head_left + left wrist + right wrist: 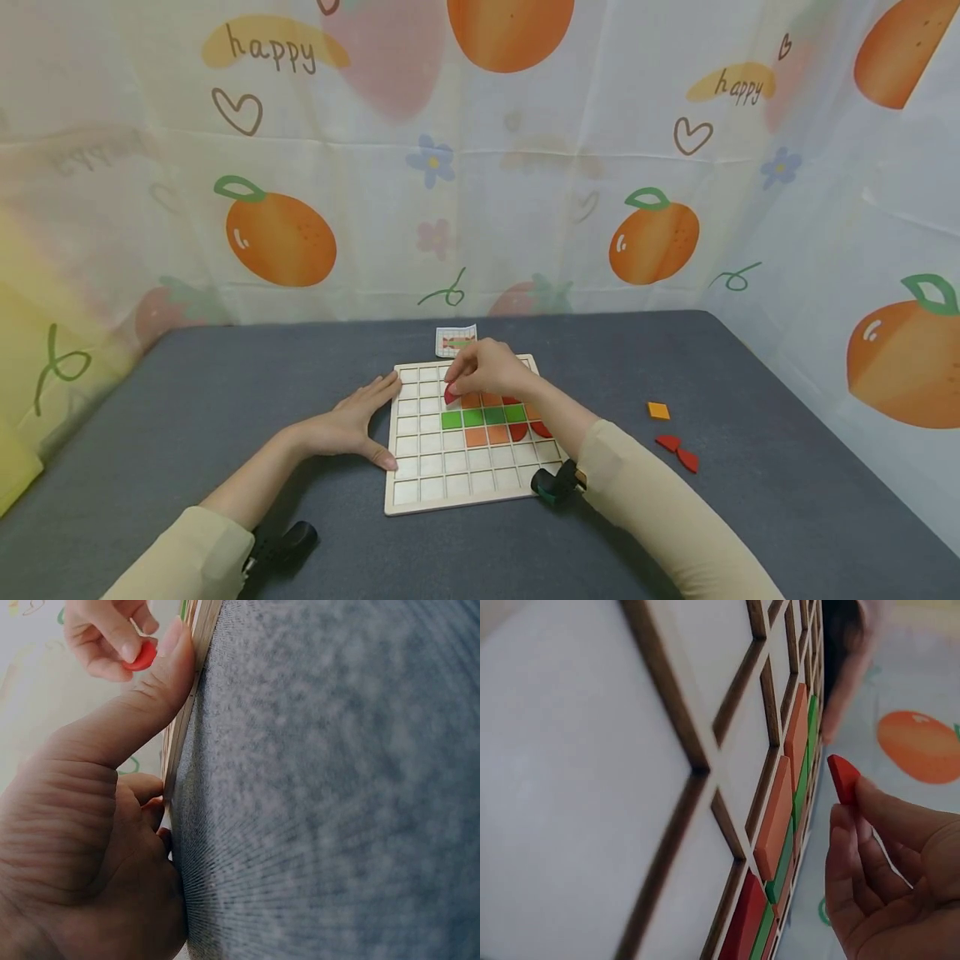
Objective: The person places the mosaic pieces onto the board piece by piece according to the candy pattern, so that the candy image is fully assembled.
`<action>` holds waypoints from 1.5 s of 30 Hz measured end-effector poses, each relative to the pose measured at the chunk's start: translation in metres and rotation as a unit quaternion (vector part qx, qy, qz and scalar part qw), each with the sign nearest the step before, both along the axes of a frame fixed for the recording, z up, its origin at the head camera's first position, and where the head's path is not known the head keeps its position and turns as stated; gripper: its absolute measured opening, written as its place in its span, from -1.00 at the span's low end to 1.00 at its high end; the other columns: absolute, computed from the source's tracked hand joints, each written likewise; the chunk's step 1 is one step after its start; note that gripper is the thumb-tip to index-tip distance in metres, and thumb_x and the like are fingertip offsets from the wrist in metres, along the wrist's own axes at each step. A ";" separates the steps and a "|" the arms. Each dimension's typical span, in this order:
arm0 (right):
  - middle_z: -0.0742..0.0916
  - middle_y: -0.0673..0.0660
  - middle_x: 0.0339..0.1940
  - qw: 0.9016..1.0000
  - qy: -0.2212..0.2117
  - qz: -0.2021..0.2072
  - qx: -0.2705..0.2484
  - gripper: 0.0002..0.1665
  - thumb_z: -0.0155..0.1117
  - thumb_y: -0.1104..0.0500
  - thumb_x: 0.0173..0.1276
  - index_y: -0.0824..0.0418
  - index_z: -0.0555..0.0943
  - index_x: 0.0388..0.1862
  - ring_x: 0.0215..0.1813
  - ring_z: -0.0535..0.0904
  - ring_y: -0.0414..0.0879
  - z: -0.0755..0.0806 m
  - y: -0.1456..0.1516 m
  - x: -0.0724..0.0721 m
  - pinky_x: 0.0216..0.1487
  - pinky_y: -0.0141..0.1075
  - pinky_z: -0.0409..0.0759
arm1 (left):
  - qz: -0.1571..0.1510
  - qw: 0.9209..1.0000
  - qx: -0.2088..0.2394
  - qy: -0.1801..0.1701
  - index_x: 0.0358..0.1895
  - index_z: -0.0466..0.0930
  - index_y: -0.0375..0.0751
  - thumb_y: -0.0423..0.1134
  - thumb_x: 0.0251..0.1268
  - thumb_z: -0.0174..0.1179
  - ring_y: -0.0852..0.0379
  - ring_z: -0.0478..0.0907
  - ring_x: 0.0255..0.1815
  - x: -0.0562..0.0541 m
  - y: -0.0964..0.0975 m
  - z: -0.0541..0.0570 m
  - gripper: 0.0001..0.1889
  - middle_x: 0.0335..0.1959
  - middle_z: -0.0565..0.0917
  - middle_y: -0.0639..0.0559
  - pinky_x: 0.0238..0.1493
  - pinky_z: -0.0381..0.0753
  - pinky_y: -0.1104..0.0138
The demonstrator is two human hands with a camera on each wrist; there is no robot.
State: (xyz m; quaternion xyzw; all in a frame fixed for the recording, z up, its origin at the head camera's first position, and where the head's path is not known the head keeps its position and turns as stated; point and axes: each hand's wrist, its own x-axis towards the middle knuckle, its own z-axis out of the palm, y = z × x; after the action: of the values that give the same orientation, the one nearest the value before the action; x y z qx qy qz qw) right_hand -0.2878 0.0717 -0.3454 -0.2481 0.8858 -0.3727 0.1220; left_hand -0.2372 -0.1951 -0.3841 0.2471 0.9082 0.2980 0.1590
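Note:
Between thumb and fingertips, my right hand pinches a red rounded piece, held just above the upper middle of a wooden grid board. My left hand rests against the board's left side, fingers spread, with the thumb at the lower left edge. A row of green square tiles lies in the grid. Below it are orange square tiles and red rounded pieces. More orange and red pieces above the green row are partly hidden by my right hand and forearm.
Behind the board lies a small pattern card. To the right on the dark table are a yellow-orange square tile and two red pieces with touching or nearly touching corners. A printed curtain hangs behind the table.

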 end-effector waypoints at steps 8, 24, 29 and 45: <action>0.82 0.08 -0.36 1.000 0.013 -0.005 0.025 -0.93 0.46 0.22 0.22 0.11 0.78 -0.29 -0.34 0.64 -0.24 -0.004 -0.004 0.002 -0.24 -0.42 0.54 | 0.002 1.000 -0.004 0.003 0.59 -0.15 -0.33 0.18 -0.14 0.53 -0.41 -0.31 0.64 0.000 0.001 0.000 0.33 0.65 -0.21 -0.27 0.44 -0.19 -0.43; 0.84 0.07 -0.34 0.997 0.034 0.026 0.070 -0.90 0.44 0.27 0.21 0.12 0.81 -0.29 -0.34 0.65 -0.24 -0.007 -0.004 0.003 -0.29 -0.46 0.54 | 0.001 1.000 -0.001 0.002 0.59 -0.15 -0.33 0.16 -0.14 0.54 -0.40 -0.31 0.64 0.002 0.001 0.003 0.33 0.65 -0.21 -0.28 0.44 -0.20 -0.43; 0.83 0.05 -0.37 0.995 0.048 0.035 0.085 -0.88 0.45 0.27 0.20 0.10 0.81 -0.29 -0.36 0.63 -0.23 -0.008 -0.006 0.002 -0.34 -0.47 0.50 | -0.001 1.000 0.002 -0.001 0.59 -0.16 -0.33 0.16 -0.13 0.53 -0.41 -0.32 0.64 0.002 0.002 0.003 0.32 0.65 -0.21 -0.28 0.44 -0.21 -0.43; 0.77 0.15 -0.11 0.998 0.039 -0.008 0.048 -0.73 0.37 0.25 0.30 0.21 0.73 -0.01 -0.04 0.70 -0.01 0.020 0.027 -0.005 -0.07 -0.28 0.66 | -0.001 1.000 -0.001 -0.002 0.59 -0.16 -0.33 0.16 -0.13 0.53 -0.40 -0.32 0.64 0.002 0.001 0.003 0.33 0.65 -0.22 -0.29 0.45 -0.21 -0.42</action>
State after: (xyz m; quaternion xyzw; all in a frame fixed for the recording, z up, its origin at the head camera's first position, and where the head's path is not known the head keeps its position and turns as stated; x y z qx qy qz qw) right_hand -0.2931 0.0987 -0.3255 -0.2489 0.9089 -0.3205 0.0962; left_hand -0.2356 -0.1945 -0.3812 0.2476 0.9077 0.2977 0.1616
